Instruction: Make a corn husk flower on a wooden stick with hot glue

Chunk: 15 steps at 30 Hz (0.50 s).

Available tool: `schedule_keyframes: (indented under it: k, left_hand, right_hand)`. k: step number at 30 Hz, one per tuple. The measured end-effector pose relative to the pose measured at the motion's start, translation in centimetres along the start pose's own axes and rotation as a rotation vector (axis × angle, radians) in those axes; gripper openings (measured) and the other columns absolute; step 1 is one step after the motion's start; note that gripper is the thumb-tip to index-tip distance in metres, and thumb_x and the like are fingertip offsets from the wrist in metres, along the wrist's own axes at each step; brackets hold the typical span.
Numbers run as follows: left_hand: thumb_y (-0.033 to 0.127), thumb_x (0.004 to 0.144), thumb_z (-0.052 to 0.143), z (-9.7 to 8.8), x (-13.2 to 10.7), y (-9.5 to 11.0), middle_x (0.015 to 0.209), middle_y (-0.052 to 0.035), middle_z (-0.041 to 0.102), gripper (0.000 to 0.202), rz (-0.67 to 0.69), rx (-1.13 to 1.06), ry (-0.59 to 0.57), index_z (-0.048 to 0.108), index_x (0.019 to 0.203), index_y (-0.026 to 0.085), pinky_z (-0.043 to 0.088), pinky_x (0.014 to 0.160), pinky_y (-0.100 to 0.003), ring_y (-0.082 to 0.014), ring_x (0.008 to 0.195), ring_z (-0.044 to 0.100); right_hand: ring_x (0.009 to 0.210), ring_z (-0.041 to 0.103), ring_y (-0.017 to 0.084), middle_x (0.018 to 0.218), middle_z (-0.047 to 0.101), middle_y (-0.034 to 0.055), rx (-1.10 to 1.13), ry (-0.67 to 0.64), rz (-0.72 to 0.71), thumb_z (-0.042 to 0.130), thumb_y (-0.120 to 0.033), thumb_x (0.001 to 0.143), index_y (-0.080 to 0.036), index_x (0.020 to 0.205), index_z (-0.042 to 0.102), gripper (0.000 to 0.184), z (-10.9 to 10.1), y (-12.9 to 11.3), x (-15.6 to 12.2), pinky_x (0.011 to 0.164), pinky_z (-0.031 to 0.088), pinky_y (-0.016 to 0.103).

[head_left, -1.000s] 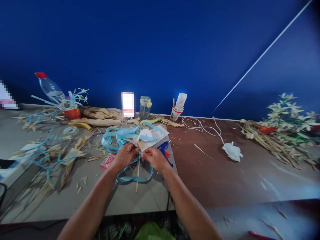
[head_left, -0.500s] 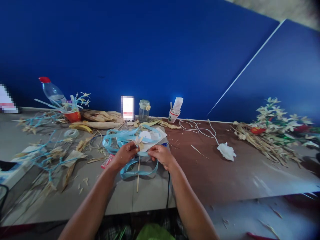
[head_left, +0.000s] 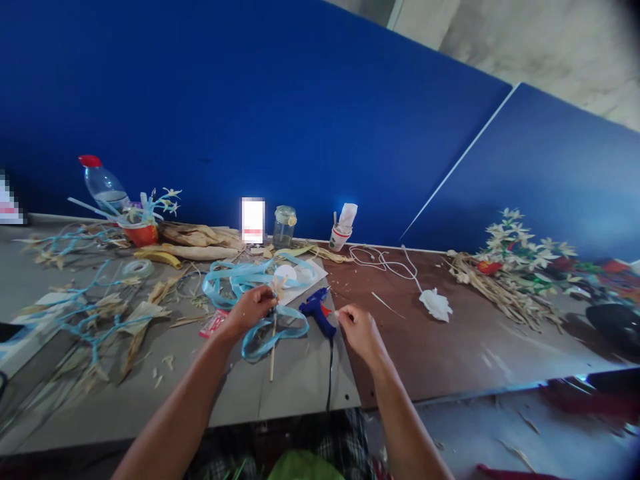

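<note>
My left hand (head_left: 257, 305) is closed in a pinch around a thin wooden stick (head_left: 273, 360) with a pale dried-husk flower (head_left: 279, 285) at its top. Light blue ribbon (head_left: 294, 329) loops out beside that hand and lies in coils behind it. A blue glue gun (head_left: 320, 312) rests on the table to the right of the ribbon, its dark cord running to the front edge. Just right of the glue gun, my right hand (head_left: 361, 327) hovers with thumb and fingers pressed together; whether anything small is between them cannot be made out.
White paper (head_left: 313, 272) carries a white round piece. A jar (head_left: 285, 227), a paper cup (head_left: 341, 237) and a bright phone-like screen (head_left: 253, 221) stand by the blue partition. Blue-wrapped flower branches (head_left: 95, 333) spread at left; a white-flowered arrangement (head_left: 520, 247) stands at right.
My right hand has moved right, away from the ribbon and my left hand, leaving the glue gun in full sight. My left hand keeps its pinch on the stick. The view has shifted slightly.
</note>
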<state>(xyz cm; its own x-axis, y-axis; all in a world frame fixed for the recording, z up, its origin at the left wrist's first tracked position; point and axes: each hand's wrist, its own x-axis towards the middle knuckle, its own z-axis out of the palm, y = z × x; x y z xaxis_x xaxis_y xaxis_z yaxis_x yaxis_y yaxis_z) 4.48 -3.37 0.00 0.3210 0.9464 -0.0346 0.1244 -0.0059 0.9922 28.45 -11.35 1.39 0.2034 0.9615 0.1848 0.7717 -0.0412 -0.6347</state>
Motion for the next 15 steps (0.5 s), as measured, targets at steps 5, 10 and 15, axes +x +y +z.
schedule_keyframes:
  k: [5,10,15]
  left_hand:
    - [0.033,0.061,0.063,0.0,0.0,0.0,0.05,0.007,0.043,0.02,-0.028,-0.025,0.011,0.054,0.066,0.016,0.024,0.045,-0.021,-0.0077,0.042,0.035]
    - [0.035,0.06,0.064,0.1,0.1,-0.1,0.048,0.0083,0.041,0.024,-0.076,-0.081,0.023,0.053,0.068,0.015,0.022,0.043,-0.02,-0.0064,0.04,0.033]
    - [0.034,0.058,0.064,0.2,0.3,-0.2,0.046,0.0088,0.04,0.025,-0.089,-0.09,0.028,0.051,0.067,0.015,0.02,0.042,-0.02,-0.0059,0.039,0.032]
  right_hand:
    - [0.069,0.058,0.018,0.076,0.063,0.0081,-0.205,-0.111,0.042,0.048,-0.046,0.081,-0.017,0.068,0.061,0.034,1.3,0.0,0.8,0.06,0.035,0.026]
    - [0.098,0.055,0.028,0.104,0.059,0.0153,-0.317,-0.204,0.047,0.059,-0.044,0.073,-0.015,0.104,0.058,0.042,2.8,-0.6,0.8,0.076,0.039,0.033]
    - [0.103,0.053,0.03,0.118,0.047,0.0178,-0.378,-0.191,0.067,0.064,-0.041,0.068,-0.014,0.119,0.047,0.06,3.4,-1.2,1.4,0.078,0.041,0.035]
